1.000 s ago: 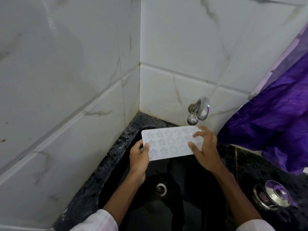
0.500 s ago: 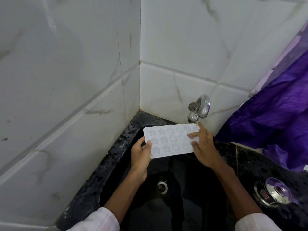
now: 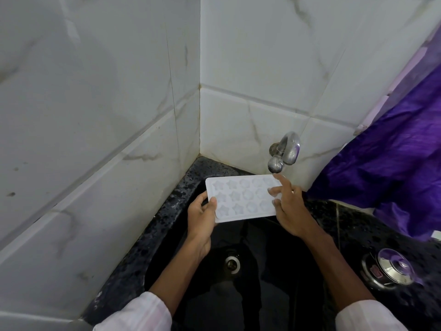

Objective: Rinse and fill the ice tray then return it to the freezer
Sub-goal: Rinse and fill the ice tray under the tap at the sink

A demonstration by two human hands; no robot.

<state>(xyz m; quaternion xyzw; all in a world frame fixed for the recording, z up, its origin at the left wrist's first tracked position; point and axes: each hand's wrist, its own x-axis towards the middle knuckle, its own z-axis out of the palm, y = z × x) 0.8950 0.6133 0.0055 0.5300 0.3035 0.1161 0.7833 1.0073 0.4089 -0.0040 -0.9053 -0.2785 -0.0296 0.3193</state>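
Head view looks down into a black sink [image 3: 274, 271] set in a speckled dark bench [image 3: 152, 240], in a corner of white marbled tiles. A white ice tray [image 3: 241, 199] with star- and round-shaped pockets is held roughly level above the basin, just below and in front of the metal tap [image 3: 285, 151] on the back wall. The left hand [image 3: 201, 218] has its grip pinching the tray's left short edge, thumb on the top face and fingers curled beneath. The right hand [image 3: 290, 211] is at the tray's right end; its fingers lie spread across the top face, the forefinger raised toward the tap's spout, and whether the thumb is clamped under the tray cannot be told. Any water falling from the spout is too faint to make out. The drain [image 3: 232, 264] lies below the tray, between the forearms. A purple cloth [image 3: 391, 168] hangs at right, and a steel lidded pot [image 3: 391, 271] sits on the bench near the right forearm.
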